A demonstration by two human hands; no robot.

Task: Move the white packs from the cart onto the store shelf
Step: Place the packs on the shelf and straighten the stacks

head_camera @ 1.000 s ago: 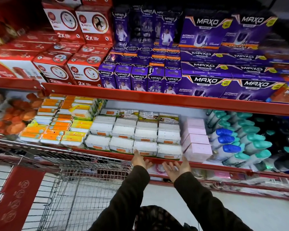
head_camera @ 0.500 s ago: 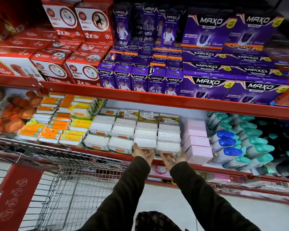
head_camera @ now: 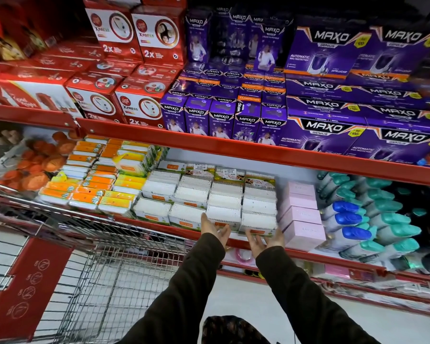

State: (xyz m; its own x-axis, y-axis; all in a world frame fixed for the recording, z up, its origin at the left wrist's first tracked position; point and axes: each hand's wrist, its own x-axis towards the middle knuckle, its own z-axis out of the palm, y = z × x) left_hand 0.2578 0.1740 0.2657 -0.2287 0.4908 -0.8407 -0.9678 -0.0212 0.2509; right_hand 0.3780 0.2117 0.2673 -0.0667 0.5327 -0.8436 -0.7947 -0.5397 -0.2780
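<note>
Several white packs [head_camera: 224, 202] lie in rows on the middle red shelf [head_camera: 233, 148], orange labels facing out. My left hand [head_camera: 215, 228] is at the front of the row, its fingers spread, palm against the left side of the front white pack [head_camera: 222, 216]. My right hand [head_camera: 265, 240] is palm up with spread fingers under the front edge of the neighbouring white pack [head_camera: 258, 220]. Neither hand closes around a pack. The wire cart [head_camera: 104, 274] stands at lower left, and its visible basket holds no packs.
Orange and yellow packs [head_camera: 94, 180] sit left of the white ones, pink boxes [head_camera: 302, 214] and blue and teal bottles [head_camera: 363, 219] to the right. Purple boxes [head_camera: 320, 130] and red boxes [head_camera: 104, 98] fill the shelf above. A lower red shelf edge [head_camera: 333, 276] juts out below.
Both hands rose from the shelf lip to the front white packs, pressed against them, and now have eased back slightly with the palms open.
</note>
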